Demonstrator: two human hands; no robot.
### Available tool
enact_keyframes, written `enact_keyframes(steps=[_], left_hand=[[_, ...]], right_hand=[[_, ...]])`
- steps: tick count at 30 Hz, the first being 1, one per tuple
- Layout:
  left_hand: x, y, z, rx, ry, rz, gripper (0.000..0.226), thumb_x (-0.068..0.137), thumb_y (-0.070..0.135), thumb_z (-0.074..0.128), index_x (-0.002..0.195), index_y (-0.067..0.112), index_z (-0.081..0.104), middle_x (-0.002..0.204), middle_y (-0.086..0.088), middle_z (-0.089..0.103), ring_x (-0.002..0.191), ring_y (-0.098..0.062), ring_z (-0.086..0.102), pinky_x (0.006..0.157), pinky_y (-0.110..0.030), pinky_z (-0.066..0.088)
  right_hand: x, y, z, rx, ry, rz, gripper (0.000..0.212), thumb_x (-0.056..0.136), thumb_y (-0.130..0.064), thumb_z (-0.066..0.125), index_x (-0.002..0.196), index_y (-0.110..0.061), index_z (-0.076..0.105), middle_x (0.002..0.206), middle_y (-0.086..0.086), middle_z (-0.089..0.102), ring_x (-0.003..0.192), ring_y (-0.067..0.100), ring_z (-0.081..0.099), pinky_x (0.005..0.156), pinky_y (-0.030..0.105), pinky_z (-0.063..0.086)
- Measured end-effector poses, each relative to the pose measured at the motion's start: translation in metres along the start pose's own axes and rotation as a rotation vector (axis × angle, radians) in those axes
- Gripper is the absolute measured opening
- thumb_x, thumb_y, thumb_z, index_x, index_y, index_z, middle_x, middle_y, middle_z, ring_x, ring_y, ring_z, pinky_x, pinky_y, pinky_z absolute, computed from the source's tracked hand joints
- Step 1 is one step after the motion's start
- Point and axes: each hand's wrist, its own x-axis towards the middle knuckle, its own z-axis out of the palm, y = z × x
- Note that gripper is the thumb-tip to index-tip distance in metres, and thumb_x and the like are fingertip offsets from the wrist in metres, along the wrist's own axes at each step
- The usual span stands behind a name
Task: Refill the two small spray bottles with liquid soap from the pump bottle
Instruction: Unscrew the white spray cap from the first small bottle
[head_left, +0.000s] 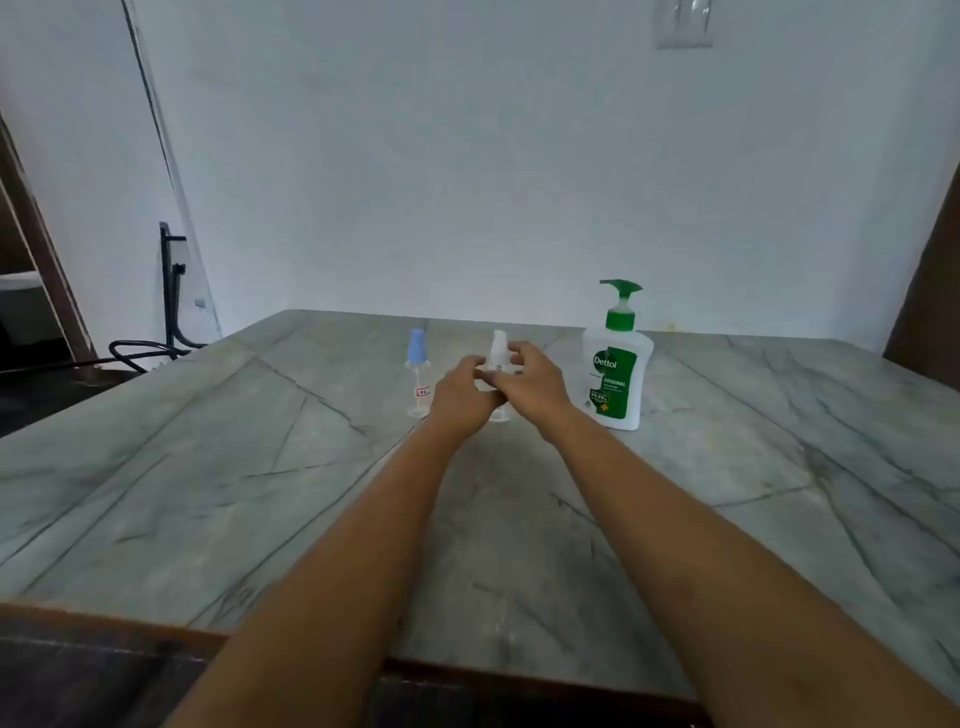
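Two small clear spray bottles stand on the marble table (208, 467). The one with a blue cap (417, 371) stands free at the left. The one with a white cap (498, 349) is between my hands. My left hand (460, 397) grips its clear body from the left. My right hand (530, 382) pinches it near the neck, just under the cap. Most of its body is hidden by my fingers. The pump bottle (616, 364), white with a green pump and green label, stands upright just right of my right hand.
A white wall rises right behind the table. A black metal stand with cables (169, 312) sits off the table's far left corner. The table's dark wooden front edge (104, 623) runs below my forearms.
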Motion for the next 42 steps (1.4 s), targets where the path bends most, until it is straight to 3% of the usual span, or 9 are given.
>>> enact_keyframes(steps=[4,10,13,21,27,32,35,39,42], left_hand=[[0.003,-0.005,0.008,-0.072,0.060,0.031,0.042,0.080,0.014,0.066,0.120,0.015,0.053,0.112,-0.003,0.061,0.099,-0.020,0.060,0.083,-0.031,0.048],[-0.006,-0.001,0.013,-0.048,0.063,0.096,0.037,0.073,0.024,0.075,0.105,0.016,0.058,0.092,0.006,0.060,0.078,-0.009,0.057,0.063,-0.015,0.040],[-0.013,0.002,0.012,-0.053,0.006,0.126,0.036,0.068,0.028,0.080,0.096,0.022,0.057,0.086,0.011,0.059,0.072,0.000,0.056,0.055,-0.007,0.038],[-0.020,0.002,0.016,-0.075,-0.189,0.109,0.052,0.067,0.024,0.081,0.112,0.014,0.058,0.106,0.000,0.066,0.088,-0.009,0.062,0.069,-0.011,0.045],[-0.018,0.004,0.018,-0.046,-0.228,0.103,0.056,0.072,0.022,0.078,0.121,0.008,0.057,0.114,-0.004,0.065,0.101,-0.017,0.062,0.092,-0.030,0.049],[-0.014,0.005,0.017,-0.055,-0.277,0.088,0.053,0.074,0.020,0.075,0.123,0.009,0.056,0.117,-0.004,0.065,0.105,-0.017,0.061,0.091,-0.028,0.046],[-0.015,0.005,0.018,-0.048,-0.278,0.088,0.052,0.075,0.019,0.075,0.123,0.009,0.056,0.118,-0.004,0.064,0.106,-0.018,0.061,0.096,-0.035,0.046],[-0.015,0.006,0.018,-0.044,-0.282,0.097,0.051,0.075,0.019,0.075,0.122,0.009,0.056,0.117,-0.004,0.065,0.106,-0.018,0.061,0.098,-0.038,0.045],[-0.013,0.005,0.017,-0.047,-0.288,0.098,0.051,0.074,0.019,0.075,0.121,0.009,0.057,0.116,-0.004,0.065,0.105,-0.018,0.061,0.098,-0.037,0.046]], right_hand=[[0.000,0.005,0.002,-0.042,0.028,-0.057,0.031,0.082,-0.027,0.071,0.105,-0.008,0.061,0.102,0.005,0.063,0.096,0.020,0.059,0.085,0.034,0.049],[-0.014,0.010,-0.019,-0.052,0.007,-0.112,0.032,0.079,-0.029,0.074,0.104,-0.013,0.063,0.097,0.001,0.065,0.086,0.012,0.060,0.068,0.016,0.044],[-0.022,0.013,-0.033,-0.072,-0.012,-0.135,0.033,0.080,-0.036,0.072,0.105,-0.016,0.063,0.098,-0.002,0.064,0.088,0.011,0.060,0.070,0.019,0.045],[-0.027,0.024,-0.049,-0.090,0.116,-0.193,0.021,0.080,-0.034,0.072,0.094,-0.023,0.060,0.083,-0.018,0.058,0.077,0.000,0.056,0.065,0.013,0.041],[-0.024,0.021,-0.047,-0.120,0.155,-0.208,0.020,0.079,-0.030,0.073,0.090,-0.021,0.059,0.080,-0.015,0.056,0.072,0.001,0.054,0.062,0.012,0.039],[-0.025,0.020,-0.050,-0.051,0.101,-0.170,0.022,0.082,-0.025,0.071,0.101,-0.015,0.066,0.089,-0.005,0.065,0.080,0.009,0.061,0.074,0.019,0.048],[-0.026,0.019,-0.053,-0.028,0.023,-0.153,0.023,0.086,-0.024,0.066,0.107,-0.014,0.066,0.093,-0.004,0.066,0.088,0.014,0.063,0.082,0.026,0.049],[-0.025,0.018,-0.054,0.039,-0.032,-0.127,0.033,0.087,-0.029,0.065,0.119,-0.021,0.060,0.107,-0.006,0.062,0.096,0.013,0.059,0.079,0.025,0.046],[-0.025,0.016,-0.050,0.016,0.083,-0.144,0.038,0.080,-0.032,0.072,0.114,-0.022,0.056,0.097,-0.012,0.055,0.084,0.007,0.055,0.071,0.018,0.044]])
